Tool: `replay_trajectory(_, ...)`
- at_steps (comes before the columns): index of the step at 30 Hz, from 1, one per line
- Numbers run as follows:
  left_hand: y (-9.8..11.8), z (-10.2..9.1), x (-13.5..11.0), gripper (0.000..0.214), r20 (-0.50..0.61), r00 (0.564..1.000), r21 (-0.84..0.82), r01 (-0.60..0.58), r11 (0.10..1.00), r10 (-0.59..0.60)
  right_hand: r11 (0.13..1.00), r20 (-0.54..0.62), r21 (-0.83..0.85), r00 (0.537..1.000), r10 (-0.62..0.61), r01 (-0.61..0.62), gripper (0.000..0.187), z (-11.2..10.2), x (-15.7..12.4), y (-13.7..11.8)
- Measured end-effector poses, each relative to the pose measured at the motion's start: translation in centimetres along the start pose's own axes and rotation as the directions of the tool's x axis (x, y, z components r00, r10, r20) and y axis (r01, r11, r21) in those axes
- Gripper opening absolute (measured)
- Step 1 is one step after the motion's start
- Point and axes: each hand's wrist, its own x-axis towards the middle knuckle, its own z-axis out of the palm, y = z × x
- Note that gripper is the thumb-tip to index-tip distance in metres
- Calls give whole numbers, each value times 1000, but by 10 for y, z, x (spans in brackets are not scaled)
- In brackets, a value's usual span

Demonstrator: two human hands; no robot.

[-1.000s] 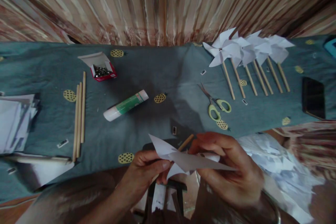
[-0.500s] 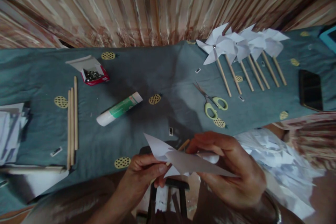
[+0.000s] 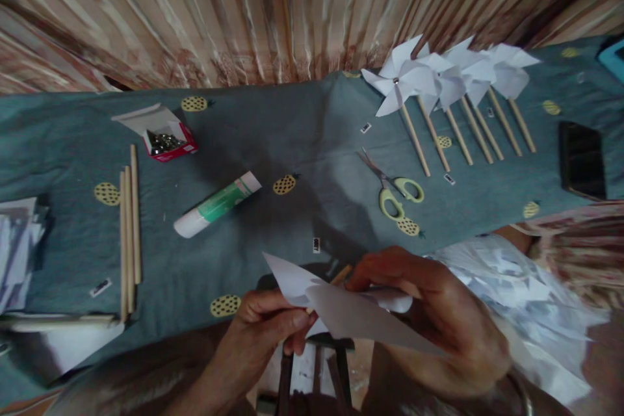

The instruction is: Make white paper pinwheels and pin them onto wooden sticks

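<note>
Near the table's front edge, both hands are closed on a white paper pinwheel (image 3: 336, 309) with curled blades. My left hand (image 3: 273, 322) pinches it at its left side, thumb on top, where a small bit of wood shows at the fingertips. My right hand (image 3: 433, 312) curves round the other side, its fingers partly behind a paper blade. A wooden stick (image 3: 342, 274) pokes out behind the paper by the right fingertips; most of it is hidden. Beyond the hands lie green-handled scissors (image 3: 390, 188) and a white and green glue tube (image 3: 218, 205).
Several finished pinwheels (image 3: 441, 81) lie at the back right, near a dark phone (image 3: 582, 159). A red box of metal pins (image 3: 170, 148) stands back left, above three wooden sticks (image 3: 127, 240). Paper sheets (image 3: 17, 247) lie far left; a bag of paper scraps (image 3: 517, 299) is at right.
My right hand has shifted slightly right and down, and the pinwheel's long blade has tilted a little with it. My left hand keeps its pinch. The view has moved slightly.
</note>
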Motion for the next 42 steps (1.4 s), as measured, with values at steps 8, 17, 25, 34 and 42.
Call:
replay_trajectory(8,3,3,-1,23,15,1000,-28,3,1000,-3,996,2,26,997,83,-83,50,-1,-4,1)
replay_trajectory(17,9,14,0,27,-100,994,-121,32,992,-45,803,10,436,894,448,-407,25,13,18,13)
replay_trajectory(25,11,17,-1,34,-194,979,-185,27,982,-63,605,146,604,817,557,-520,25,25,27,32)
replay_trajectory(34,18,4,2,35,-230,959,13,-166,986,165,575,187,645,833,521,-504,24,29,34,33)
replay_trajectory(42,54,-15,38,37,-137,721,541,-521,661,680,578,130,656,827,548,-486,24,32,51,41)
